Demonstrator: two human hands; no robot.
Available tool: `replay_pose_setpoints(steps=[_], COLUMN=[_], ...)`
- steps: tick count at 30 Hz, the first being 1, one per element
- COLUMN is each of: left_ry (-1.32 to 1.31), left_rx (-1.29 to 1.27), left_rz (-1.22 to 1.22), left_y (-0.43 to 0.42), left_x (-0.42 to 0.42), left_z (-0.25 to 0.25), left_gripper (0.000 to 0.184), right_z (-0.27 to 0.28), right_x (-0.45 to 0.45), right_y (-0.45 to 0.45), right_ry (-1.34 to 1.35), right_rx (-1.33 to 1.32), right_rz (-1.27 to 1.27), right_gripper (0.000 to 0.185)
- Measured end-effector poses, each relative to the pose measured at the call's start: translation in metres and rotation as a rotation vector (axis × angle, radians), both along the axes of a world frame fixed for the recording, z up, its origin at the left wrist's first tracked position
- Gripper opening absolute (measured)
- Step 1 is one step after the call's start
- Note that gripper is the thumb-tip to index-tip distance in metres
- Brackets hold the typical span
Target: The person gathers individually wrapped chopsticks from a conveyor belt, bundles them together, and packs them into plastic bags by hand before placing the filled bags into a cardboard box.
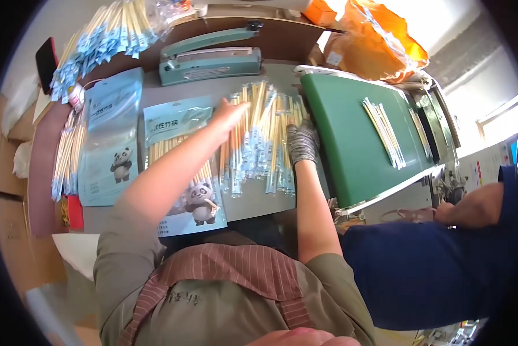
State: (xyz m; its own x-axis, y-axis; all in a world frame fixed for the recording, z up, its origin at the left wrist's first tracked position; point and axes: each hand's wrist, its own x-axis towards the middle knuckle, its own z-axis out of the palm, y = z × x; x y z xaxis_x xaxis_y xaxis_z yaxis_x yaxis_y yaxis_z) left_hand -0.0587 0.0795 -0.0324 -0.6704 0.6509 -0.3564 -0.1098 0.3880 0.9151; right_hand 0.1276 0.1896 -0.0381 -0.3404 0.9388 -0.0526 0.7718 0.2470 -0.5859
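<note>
In front of me on the grey table lies a loose pile of individually wrapped chopsticks [259, 135], in clear and blue wrappers. Against the pile's left side rests my bare left hand [233, 117], thumb apart from the fingers. My right hand [303, 142], in a grey striped glove, touches its right edge with fingers stretched upward; their tips are partly hidden among the sticks. Left of the pile lies a blue panda-print bag [178, 118] with chopsticks visible through its window, partly covered by my left forearm. A second panda bag [110, 144] lies flat farther left.
A green hand sealer [210, 62] stands at the back. The green conveyor belt [345, 132] at right carries wrapped chopsticks [384, 132]. More chopsticks lie at upper left [112, 32]. An orange bag [380, 43] sits behind the belt. A person in dark blue [420, 271] is close at right.
</note>
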Motion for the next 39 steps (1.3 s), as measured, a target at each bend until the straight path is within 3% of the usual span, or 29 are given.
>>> replay_pose_setpoints(steps=[1,2,6,7,8,10,11,12,14,16,19,20,22,24,27,30,32,34,35,37,38,39], left_ry=[-0.02,-0.202,-0.353,-0.453,-0.331,-0.157,-0.009,0.144,0.342,0.488,0.349,0.47,0.6,0.448,0.259,0.277,0.135,-0.005,-0.173,-0.51,-0.522,-0.697], left_rx=[0.048,0.118,0.272,0.389,0.313,0.241,0.473,0.598,0.929,0.923,0.933,0.905,0.877,0.682,0.461,0.528,0.577,0.519,0.495,0.425,0.422,0.466], left_rz=[-0.03,0.015,-0.1,-0.212,-0.085,-0.094,-0.157,-0.162,-0.254,-0.393,-0.45,-0.421,-0.387,-0.397,-0.484,-0.45,-0.455,-0.722,-0.766,-0.776,-0.742,-0.613], left_y=[0.006,0.013,0.011,0.01,0.008,-0.015,-0.02,-0.019,-0.027,-0.047,-0.058,-0.064,-0.069,-0.075,-0.074,-0.099,-0.118,-0.147,-0.156,-0.171,-0.179,-0.187], left_x=[0.004,0.013,0.031,0.032,0.04,0.052,0.055,0.056,0.054,0.049,0.041,0.039,0.038,0.042,0.047,0.062,0.074,0.085,0.093,0.11,0.116,0.12], left_z=[-0.001,-0.004,-0.002,-0.007,-0.011,0.015,0.018,0.019,0.054,0.105,0.118,0.113,0.102,0.084,0.073,0.089,0.085,0.1,0.086,0.047,0.038,0.031], left_gripper=[0.106,0.096,0.077,0.067,0.06,0.057,0.063,0.07,0.084,0.093,0.103,0.109,0.116,0.116,0.103,0.09,0.084,0.075,0.072,0.067,0.067,0.067], right_z=[0.006,0.007,-0.001,0.004,0.005,0.008,0.013,0.016,0.11,0.136,0.129,0.123,0.123,0.112,0.102,0.114,0.121,0.141,0.15,0.109,0.086,0.063], right_x=[-0.014,-0.023,-0.042,-0.039,-0.036,-0.033,-0.033,-0.043,-0.03,-0.019,-0.012,-0.012,-0.006,-0.009,-0.014,-0.004,0.012,0.016,0.012,0.018,0.017,0.006], right_y=[-0.02,-0.032,-0.023,-0.024,-0.026,-0.03,-0.031,-0.023,-0.071,-0.074,-0.064,-0.06,-0.067,-0.071,-0.087,-0.113,-0.137,-0.159,-0.166,-0.138,-0.122,-0.123], right_ry=[0.009,0.017,0.803,0.831,0.818,1.003,1.029,0.938,1.237,1.227,1.167,1.192,1.212,1.227,1.129,1.083,1.142,1.161,1.191,1.076,0.903,0.902], right_rx=[0.039,0.078,-0.726,-0.928,-0.938,-1.235,-1.262,-0.939,-0.684,-0.444,-0.352,-0.304,-0.467,-0.545,-0.367,-0.176,-0.059,-0.127,-0.27,-0.816,-1.12,-1.233], right_rz=[0.086,0.173,0.004,-0.022,-0.013,0.1,0.08,0.094,0.302,0.491,0.554,0.594,0.703,0.72,0.67,0.613,0.591,0.544,0.559,0.728,0.86,0.871], right_gripper=[0.071,0.071,0.067,0.063,0.063,0.067,0.064,0.056,0.048,0.05,0.071,0.081,0.115,0.119,0.109,0.097,0.097,0.1,0.102,0.088,0.062,0.05])
